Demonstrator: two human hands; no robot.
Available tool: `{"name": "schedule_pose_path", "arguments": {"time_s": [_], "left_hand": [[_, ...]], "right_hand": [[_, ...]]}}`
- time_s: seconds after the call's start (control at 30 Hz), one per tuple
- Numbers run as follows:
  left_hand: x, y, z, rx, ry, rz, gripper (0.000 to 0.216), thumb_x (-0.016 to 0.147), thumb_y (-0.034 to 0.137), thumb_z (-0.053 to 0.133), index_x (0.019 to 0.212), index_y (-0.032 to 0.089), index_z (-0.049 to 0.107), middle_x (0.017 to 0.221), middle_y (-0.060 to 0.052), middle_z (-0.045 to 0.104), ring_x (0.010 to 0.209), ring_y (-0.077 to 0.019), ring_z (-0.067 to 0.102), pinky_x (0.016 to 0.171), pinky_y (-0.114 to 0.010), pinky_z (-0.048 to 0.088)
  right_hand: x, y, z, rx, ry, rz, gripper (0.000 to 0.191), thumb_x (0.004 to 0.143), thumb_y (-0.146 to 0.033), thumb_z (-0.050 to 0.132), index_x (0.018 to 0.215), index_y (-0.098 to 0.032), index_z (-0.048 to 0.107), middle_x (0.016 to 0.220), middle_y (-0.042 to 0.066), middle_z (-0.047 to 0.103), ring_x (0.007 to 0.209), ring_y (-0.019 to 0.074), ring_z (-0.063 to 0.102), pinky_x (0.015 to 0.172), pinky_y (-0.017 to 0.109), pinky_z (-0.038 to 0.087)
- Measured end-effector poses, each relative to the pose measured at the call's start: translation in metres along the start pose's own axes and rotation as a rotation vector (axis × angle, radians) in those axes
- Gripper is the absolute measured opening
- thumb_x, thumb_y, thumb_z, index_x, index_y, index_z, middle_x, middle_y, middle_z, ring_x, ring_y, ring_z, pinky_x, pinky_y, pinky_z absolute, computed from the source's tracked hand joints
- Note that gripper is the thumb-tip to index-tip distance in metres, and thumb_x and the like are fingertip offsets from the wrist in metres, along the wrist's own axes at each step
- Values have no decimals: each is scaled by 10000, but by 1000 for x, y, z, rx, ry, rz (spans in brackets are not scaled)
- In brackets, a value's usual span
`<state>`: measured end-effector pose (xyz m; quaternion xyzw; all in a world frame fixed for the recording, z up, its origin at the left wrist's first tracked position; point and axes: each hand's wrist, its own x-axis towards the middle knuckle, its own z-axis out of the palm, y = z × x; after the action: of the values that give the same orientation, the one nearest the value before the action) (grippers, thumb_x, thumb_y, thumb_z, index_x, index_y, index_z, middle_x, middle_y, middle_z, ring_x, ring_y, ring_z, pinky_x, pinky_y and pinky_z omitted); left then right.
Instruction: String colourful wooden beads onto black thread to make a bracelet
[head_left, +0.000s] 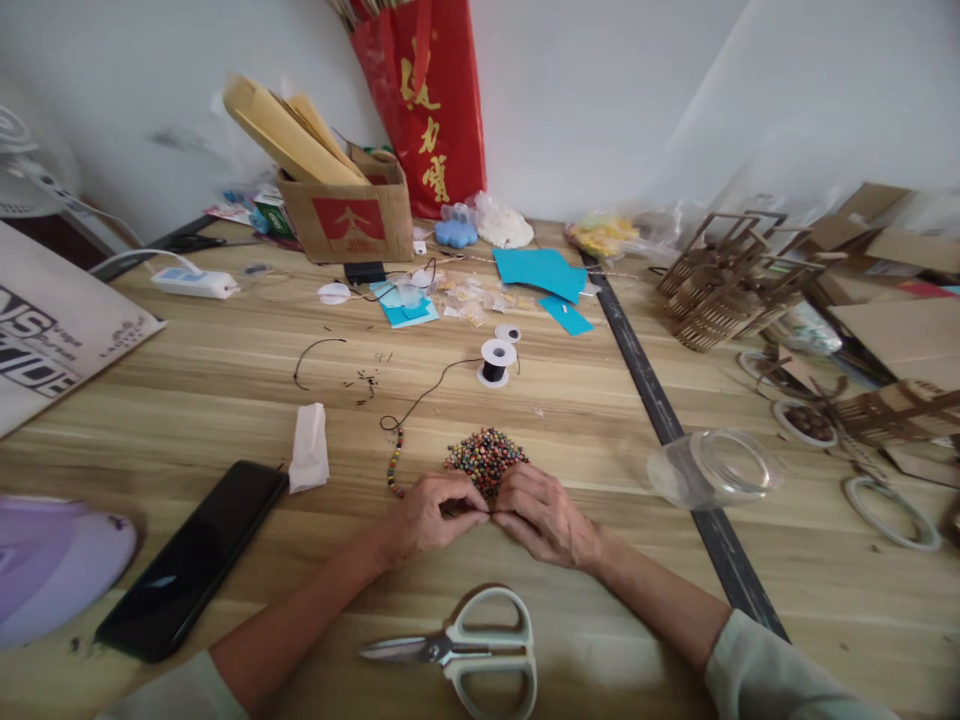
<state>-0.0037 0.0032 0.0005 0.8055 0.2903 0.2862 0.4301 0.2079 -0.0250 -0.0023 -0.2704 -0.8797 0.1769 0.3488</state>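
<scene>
My left hand (437,515) is closed in a pinch on the black cord, whose beaded stretch (394,462) runs beneath its knuckles. My right hand (546,515) is also closed, its thumb and finger meeting the left fingertips. Whatever sits in that right pinch is too small to make out. Just beyond both hands lies a pile of small multicoloured beads (486,455), partly hidden by the fingers. From the beaded stretch, the bare cord loops back to a white spool (494,372) wound with black cord. Scissors (442,648) with pale handles lie in front of me.
A black phone (193,560) and folded white paper (308,447) lie to the left. On the right, a clear plastic jar (712,470) lies over a dark strip. Behind are blue paper pieces (540,272), a cardboard box (345,215) and woven baskets (712,285).
</scene>
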Motion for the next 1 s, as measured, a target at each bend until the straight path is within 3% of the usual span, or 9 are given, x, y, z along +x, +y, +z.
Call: {"name": "schedule_pose_path", "arguments": {"time_s": [0.53,0.77,1.0], "left_hand": [[1,3,-3,-92,-13,-141,120,785,220,634,731,138,703,675,-25,675,632,-132,572,606,-222,427],[1,-5,-13,-327,92,-279,184,757,299,694,760,115,710,688,-35,676,627,-124,565,601,-222,428],[5,0,-21,-530,156,-351,220,676,319,779,737,125,696,622,-1,655,596,-111,576,604,-219,456]], "right_hand": [[2,-2,-2,14,15,-13,128,964,-174,431,955,-173,559,849,83,604,822,199,528,756,356,493],[1,0,-5,104,152,119,107,964,-173,444,965,-182,551,861,82,589,839,202,547,755,366,496],[3,-3,-7,84,150,134,87,932,-151,492,951,-180,571,851,79,601,840,202,551,747,356,491]]}}
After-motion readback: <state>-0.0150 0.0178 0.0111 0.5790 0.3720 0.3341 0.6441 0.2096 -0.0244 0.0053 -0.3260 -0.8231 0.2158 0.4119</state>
